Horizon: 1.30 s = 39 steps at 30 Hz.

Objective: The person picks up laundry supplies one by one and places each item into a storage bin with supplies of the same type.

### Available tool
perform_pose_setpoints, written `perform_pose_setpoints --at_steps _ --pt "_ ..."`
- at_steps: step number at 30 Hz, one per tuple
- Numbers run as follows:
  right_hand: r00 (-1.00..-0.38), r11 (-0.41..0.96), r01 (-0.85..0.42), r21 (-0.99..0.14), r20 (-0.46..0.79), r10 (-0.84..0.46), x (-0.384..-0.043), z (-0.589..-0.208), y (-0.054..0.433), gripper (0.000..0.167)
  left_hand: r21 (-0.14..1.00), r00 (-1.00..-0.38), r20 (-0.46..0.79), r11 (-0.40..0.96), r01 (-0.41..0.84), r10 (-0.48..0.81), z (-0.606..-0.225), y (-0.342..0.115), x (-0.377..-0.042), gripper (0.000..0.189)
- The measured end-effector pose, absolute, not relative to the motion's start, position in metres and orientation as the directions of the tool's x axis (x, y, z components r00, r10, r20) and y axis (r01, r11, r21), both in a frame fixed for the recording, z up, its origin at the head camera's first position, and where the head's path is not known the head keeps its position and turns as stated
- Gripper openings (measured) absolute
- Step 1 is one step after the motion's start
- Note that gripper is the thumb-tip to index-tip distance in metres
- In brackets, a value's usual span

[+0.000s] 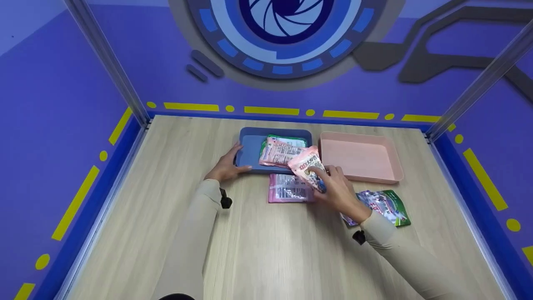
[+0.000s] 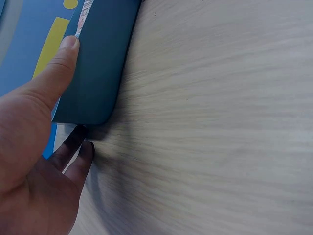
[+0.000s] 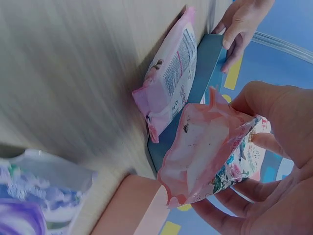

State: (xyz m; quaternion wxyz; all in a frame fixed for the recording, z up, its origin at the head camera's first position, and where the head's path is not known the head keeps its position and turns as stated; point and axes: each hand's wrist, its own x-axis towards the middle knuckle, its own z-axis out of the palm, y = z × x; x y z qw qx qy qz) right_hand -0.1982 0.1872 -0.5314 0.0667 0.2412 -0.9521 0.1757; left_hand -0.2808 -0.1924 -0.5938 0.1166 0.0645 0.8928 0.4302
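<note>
My right hand (image 1: 339,189) grips a pink and white printed pouch (image 1: 309,166) over the front right corner of the blue tray (image 1: 250,155). In the right wrist view the pouch (image 3: 200,147) shows its pink gusseted bottom, with thumb and fingers on opposite sides of it. At the tray's front left corner my left hand (image 1: 226,166) holds on, thumb against the front wall and fingers along the left side. Inside the tray, a pink pouch (image 1: 280,153) lies over a green-edged pouch (image 1: 297,141). A pink-purple packet (image 1: 287,189) lies on the table just in front of the tray.
To the right of the blue tray stands a pink tray (image 1: 360,157) with nothing in it. Purple and green pouches (image 1: 389,206) lie on the table in front of it, partly hidden by my right wrist. Blue panels (image 1: 291,93) wall the table's back and sides.
</note>
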Motion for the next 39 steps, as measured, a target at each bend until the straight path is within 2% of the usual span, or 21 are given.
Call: perform_pose_setpoints --at_steps 8,18,39 --pt "-0.851 0.814 -0.523 -0.253 0.216 -0.479 -0.209 -0.526 0.186 0.069 0.788 -0.965 -0.174 0.616 -0.017 0.195 -0.594 -0.192 -0.281 0.093" --pt "-0.871 0.837 -0.491 -0.242 0.143 -0.47 -0.218 -0.52 0.177 0.067 0.787 -0.964 -0.195 0.616 -0.042 0.183 -0.594 -0.191 -0.282 0.095" --pt "-0.847 0.821 -0.53 -0.212 0.165 -0.505 -0.237 -0.517 0.164 0.071 0.783 -0.963 -0.217 0.618 -0.074 0.158 -0.592 -0.189 -0.28 0.092"
